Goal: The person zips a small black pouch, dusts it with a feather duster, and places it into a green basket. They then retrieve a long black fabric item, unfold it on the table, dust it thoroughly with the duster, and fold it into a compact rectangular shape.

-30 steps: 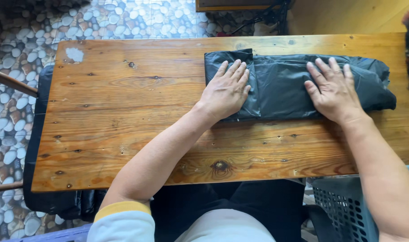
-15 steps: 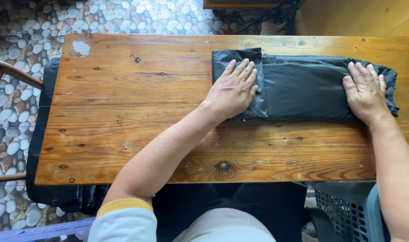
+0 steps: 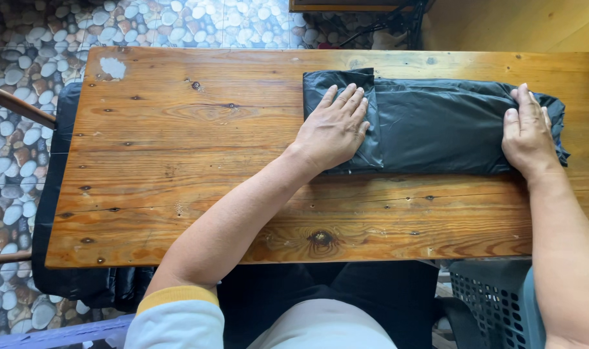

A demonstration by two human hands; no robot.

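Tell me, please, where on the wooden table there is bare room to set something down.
The left half of the brown wooden plank table is bare, bordered by its left edge and the left hand. A free strip runs along the near edge. The far right is crowded: the folded black plastic sheet lies there, with the right hand on its right end.

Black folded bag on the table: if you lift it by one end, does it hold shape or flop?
Probably flops: the black folded bag looks like thin, creased, glossy film, lying flat under the left hand and right hand. Likely light for its size, since it sits very flat on the wooden table. The sheen suggests the layers could slide apart and unfold.
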